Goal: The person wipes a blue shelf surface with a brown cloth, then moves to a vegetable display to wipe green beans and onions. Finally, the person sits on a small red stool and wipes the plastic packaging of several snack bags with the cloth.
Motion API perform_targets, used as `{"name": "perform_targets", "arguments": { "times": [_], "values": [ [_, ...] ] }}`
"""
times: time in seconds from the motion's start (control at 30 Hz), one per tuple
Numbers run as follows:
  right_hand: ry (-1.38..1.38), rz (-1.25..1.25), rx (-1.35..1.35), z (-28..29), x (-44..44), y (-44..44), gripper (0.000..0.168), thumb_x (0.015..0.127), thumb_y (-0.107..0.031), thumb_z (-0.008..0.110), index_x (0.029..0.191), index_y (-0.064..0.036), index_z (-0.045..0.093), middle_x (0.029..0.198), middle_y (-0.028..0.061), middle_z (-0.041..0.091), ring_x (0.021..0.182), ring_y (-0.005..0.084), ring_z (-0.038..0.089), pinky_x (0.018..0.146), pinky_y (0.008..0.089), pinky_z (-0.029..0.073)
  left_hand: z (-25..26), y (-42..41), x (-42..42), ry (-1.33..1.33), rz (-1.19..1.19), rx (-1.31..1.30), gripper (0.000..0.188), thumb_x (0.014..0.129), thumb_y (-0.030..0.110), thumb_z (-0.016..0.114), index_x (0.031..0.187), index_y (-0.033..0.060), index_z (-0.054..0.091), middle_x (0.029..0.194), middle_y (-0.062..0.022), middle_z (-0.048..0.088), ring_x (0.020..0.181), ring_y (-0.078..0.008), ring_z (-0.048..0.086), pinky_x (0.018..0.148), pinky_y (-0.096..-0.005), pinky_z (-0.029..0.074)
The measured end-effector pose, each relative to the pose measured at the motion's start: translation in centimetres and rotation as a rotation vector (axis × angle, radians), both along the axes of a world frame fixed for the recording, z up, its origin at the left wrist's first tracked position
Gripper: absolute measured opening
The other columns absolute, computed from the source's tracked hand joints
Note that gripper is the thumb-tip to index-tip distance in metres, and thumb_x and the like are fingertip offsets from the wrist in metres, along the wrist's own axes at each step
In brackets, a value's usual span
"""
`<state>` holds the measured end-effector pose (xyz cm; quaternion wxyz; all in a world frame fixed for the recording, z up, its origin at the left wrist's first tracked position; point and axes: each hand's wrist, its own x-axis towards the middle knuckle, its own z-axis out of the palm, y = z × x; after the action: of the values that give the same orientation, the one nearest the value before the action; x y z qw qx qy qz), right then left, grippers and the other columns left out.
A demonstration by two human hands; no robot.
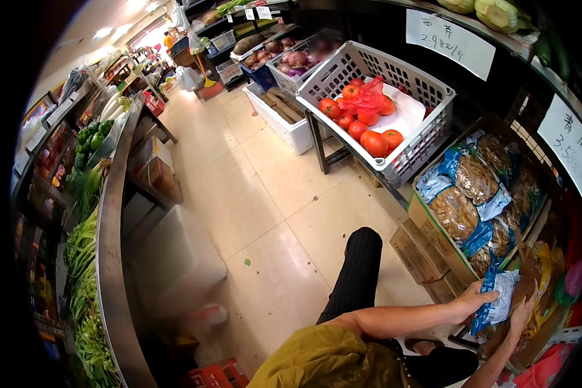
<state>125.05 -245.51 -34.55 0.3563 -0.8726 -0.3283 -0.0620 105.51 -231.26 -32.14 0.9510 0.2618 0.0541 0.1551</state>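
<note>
Thumb and fingers of my left hand (476,301) grip a blue-and-white plastic packet (500,296) at its left edge. Close against the packet's other side is my right hand (522,313), at a ragged brown piece (526,276) that looks like cardboard. Its fingers are partly hidden, so its grip is unclear. Just beyond my hands, an open cardboard carton (439,232) holds several clear-and-blue bags of a brown dried food (477,177). Yellow packaging (543,286) lies right of my right hand.
A grey plastic crate (419,145) of tomatoes (376,143) stands on a metal-framed stand (320,145). Closed cartons (419,252) sit below the open one. Leafy greens (85,281) line a metal-edged shelf (109,271) at left. Handwritten signs (448,43) hang above; a white box (184,257) is on the floor.
</note>
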Motion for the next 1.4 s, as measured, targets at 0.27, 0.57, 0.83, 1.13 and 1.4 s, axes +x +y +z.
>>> {"name": "perform_targets", "arguments": {
  "times": [0.27, 0.57, 0.83, 1.13, 1.4],
  "values": [
    [-0.074, 0.257, 0.120, 8.7, -13.6, 4.0, 0.051, 0.084, -0.029, 0.045, 0.126, 0.001, 0.041, 0.130, 0.0140, 0.040, 0.124, 0.0290, 0.032, 0.102, 0.0390, 0.023, 2.0, -0.2, 1.2, 0.001, 0.116, 0.223, 0.036, 0.084, 0.010, 0.052, 0.118, 0.0036, 0.042, 0.097, -0.0034, 0.054, 0.081, -0.0080, 0.049, 0.068, -0.0220, 0.043],
    [-0.413, -0.103, 0.111, 13.6, -16.1, 2.9, 0.047, 0.085, -0.023, 0.044, 0.127, -0.002, 0.040, 0.129, 0.0106, 0.041, 0.123, 0.0240, 0.035, 0.101, 0.0361, 0.026, 8.1, 2.7, 0.2, -0.281, 0.609, 1.526, 0.051, 0.072, 0.007, 0.054, 0.120, -0.0018, 0.038, 0.094, -0.0166, 0.045, 0.087, -0.0298, 0.047, 0.074, -0.0352, 0.039],
    [-0.096, -0.186, 0.521, 11.8, -12.8, -1.4, 0.047, 0.087, -0.024, 0.041, 0.129, -0.002, 0.037, 0.131, 0.0126, 0.040, 0.125, 0.0236, 0.032, 0.102, 0.0363, 0.025, 1.4, 2.4, 0.3, -0.572, 0.760, 2.315, 0.030, 0.071, 0.019, 0.052, 0.095, 0.0017, 0.056, 0.083, -0.0128, 0.051, 0.091, -0.0299, 0.048, 0.082, -0.0468, 0.038],
    [0.007, 0.204, -0.048, 4.4, -4.8, 2.7, 0.053, 0.090, -0.031, 0.036, 0.133, -0.001, 0.029, 0.134, 0.0181, 0.034, 0.127, 0.0315, 0.027, 0.103, 0.0364, 0.021, 0.7, 1.9, 0.3, -0.501, 0.594, 2.251, 0.025, 0.067, 0.018, 0.053, 0.084, 0.0023, 0.060, 0.082, -0.0129, 0.054, 0.091, -0.0285, 0.050, 0.086, -0.0457, 0.037],
    [0.041, -0.284, -0.475, 3.2, 3.0, 2.6, 0.062, 0.090, -0.042, 0.034, 0.134, 0.001, 0.026, 0.136, 0.0203, 0.031, 0.122, 0.0353, 0.033, 0.100, 0.0398, 0.026, 0.3, 1.1, 0.6, -0.492, 0.830, 2.078, 0.027, 0.066, 0.017, 0.052, 0.087, 0.0001, 0.059, 0.094, -0.0179, 0.054, 0.096, -0.0306, 0.050, 0.091, -0.0451, 0.036]
  ]
}}
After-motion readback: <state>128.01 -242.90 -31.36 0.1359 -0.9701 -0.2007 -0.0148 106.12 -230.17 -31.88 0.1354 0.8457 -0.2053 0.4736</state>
